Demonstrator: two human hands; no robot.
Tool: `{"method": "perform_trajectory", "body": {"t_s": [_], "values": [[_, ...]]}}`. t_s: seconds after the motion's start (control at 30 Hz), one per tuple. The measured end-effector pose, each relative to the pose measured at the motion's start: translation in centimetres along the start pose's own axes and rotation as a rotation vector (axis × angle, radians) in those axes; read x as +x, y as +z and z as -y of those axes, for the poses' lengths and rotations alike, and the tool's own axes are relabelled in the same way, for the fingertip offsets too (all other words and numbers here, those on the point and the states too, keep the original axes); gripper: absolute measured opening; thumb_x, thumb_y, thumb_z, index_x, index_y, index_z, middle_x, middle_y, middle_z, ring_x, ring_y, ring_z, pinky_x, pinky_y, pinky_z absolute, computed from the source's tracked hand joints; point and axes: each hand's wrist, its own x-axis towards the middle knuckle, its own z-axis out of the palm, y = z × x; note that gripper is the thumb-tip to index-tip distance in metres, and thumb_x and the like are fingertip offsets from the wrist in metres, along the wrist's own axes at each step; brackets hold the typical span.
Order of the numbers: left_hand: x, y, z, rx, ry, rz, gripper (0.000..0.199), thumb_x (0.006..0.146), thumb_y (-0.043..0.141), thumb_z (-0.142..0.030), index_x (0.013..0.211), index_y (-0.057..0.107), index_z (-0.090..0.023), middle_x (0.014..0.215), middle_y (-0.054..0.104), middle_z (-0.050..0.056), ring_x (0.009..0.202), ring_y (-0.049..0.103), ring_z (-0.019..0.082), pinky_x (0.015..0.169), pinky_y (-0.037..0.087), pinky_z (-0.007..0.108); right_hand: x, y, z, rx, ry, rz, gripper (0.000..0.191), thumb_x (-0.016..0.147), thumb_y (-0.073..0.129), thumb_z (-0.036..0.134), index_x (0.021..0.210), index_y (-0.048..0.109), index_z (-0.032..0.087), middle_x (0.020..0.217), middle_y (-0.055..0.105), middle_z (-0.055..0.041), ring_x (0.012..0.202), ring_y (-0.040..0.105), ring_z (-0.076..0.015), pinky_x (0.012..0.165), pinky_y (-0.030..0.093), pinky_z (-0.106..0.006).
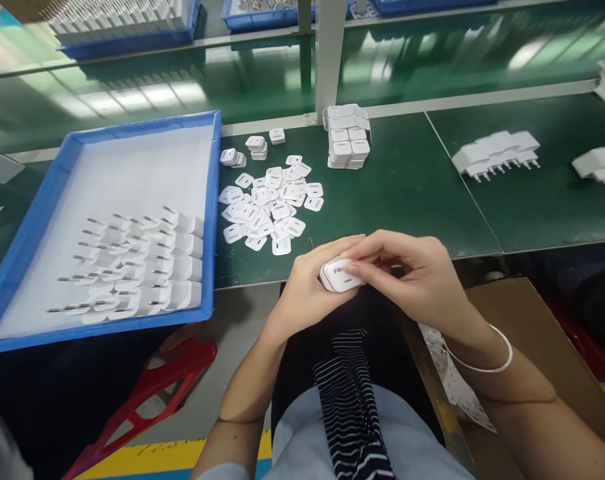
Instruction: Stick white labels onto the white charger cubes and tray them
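Observation:
At the front edge of the green workbench, my left hand (306, 288) is wrapped round a white plug charger (324, 279), its printed end facing up. On that end sits a white cover plate (346, 283) with lettering and a small slot. My right hand (407, 270) pinches the plate's right edge between thumb and forefinger; whether the plate is fully seated, I cannot tell. Just beyond my hands lies a loose heap of similar white cover plates (281, 211). Short stacks of plates (256, 147) stand behind the heap.
At left a blue-rimmed tray (216, 200) holds rows of white chargers (182, 267), pins up. A block of stacked plates (349, 137) stands by the post (328, 60). More chargers (500, 152) lie at right. A cardboard box (512, 313) and red stool (182, 367) are below bench level.

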Motion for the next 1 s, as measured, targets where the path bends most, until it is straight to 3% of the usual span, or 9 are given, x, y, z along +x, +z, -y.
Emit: {"method": "perform_trajectory", "body": {"t_s": [0.63,0.77,1.0], "values": [[0.2,0.2,-0.4,0.016,0.002,0.048,0.026,0.086,0.074,-0.022,0.112,0.073,-0.022,0.100,0.076,0.005,0.095,0.072,0.022,0.081,0.058,0.032,0.6,-1.1,0.5,0.007,0.069,0.137,0.010,0.092,0.069,0.025,0.085,0.071,0.019,0.081,0.074,-0.0018,0.064,0.063,-0.0135,0.056,0.048,-0.024],[0.2,0.3,-0.5,0.005,-0.020,0.048,0.020,0.086,0.073,-0.021,0.106,0.073,-0.021,0.106,0.076,0.005,0.091,0.072,0.020,0.077,0.057,0.030,0.7,-1.1,0.8,0.033,0.111,0.135,0.006,0.091,0.070,0.024,0.089,0.065,0.021,0.073,0.071,0.0010,0.061,0.062,-0.0133,0.054,0.045,-0.024],[0.2,0.3,-0.4,0.045,-0.014,0.071,0.022,0.087,0.072,-0.021,0.109,0.072,-0.021,0.107,0.076,0.005,0.090,0.070,0.019,0.077,0.055,0.029,0.6,-1.1,0.8,0.063,0.167,0.139,0.018,0.090,0.069,0.022,0.092,0.051,0.024,0.064,0.063,0.0062,0.053,0.053,-0.0115,0.050,0.038,-0.023]]}}
